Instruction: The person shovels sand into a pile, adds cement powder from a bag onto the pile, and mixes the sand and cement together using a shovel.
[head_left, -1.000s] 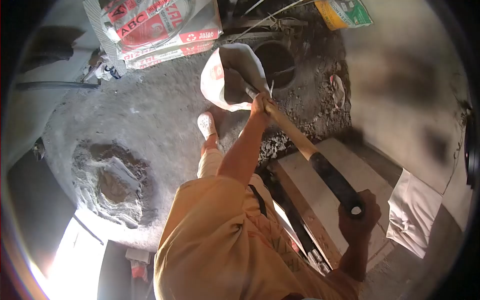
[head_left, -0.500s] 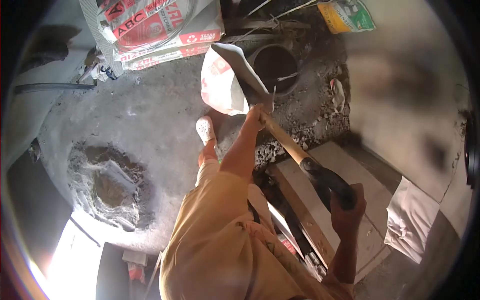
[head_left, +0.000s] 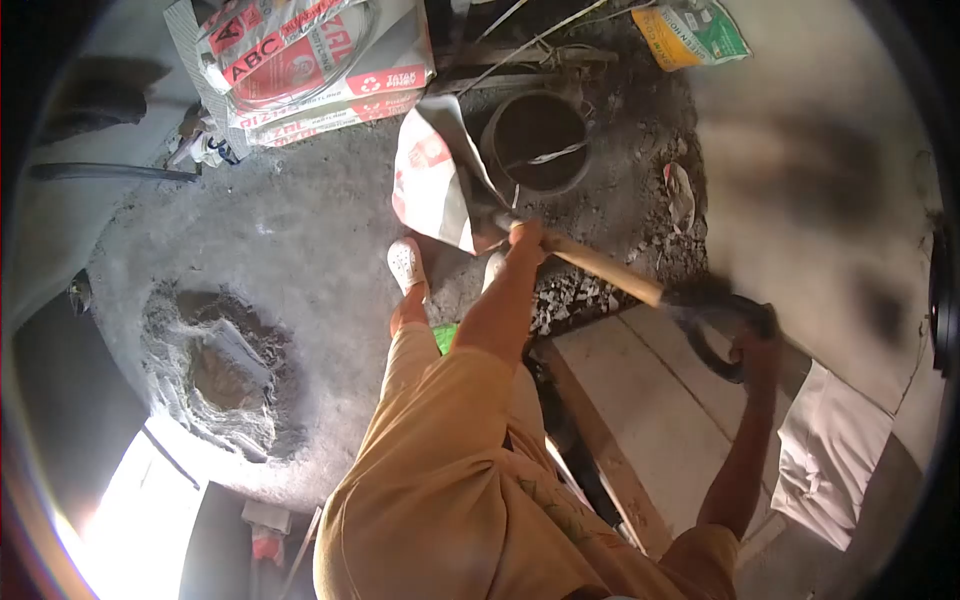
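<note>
A shovel with a wooden shaft point(head_left: 605, 271) and a black D-shaped grip slants across the middle. My left hand point(head_left: 527, 238) is wrapped round the lower shaft near the metal end. At the grip, my right hand point(head_left: 757, 345) is closed on the black handle. The shovel's blade is hidden at the mouth of a white and red paper sack point(head_left: 430, 175), which leans with its opening toward the right. Just right of the sack stands a round bucket point(head_left: 540, 143) with a thin handle across it.
Cement bags point(head_left: 330, 100) lie at the top left. A rough-edged hole point(head_left: 225, 370) is in the floor at left. Rubble point(head_left: 580, 297) lies near a pale board point(head_left: 640, 400). A cloth point(head_left: 830, 450) hangs at right; a yellow-green packet point(head_left: 690, 35) is at top right.
The shovel's grip has swung up and to the right with my right hand, and the shaft lies flatter. The sack has narrowed and tilted, showing more of the bucket.
</note>
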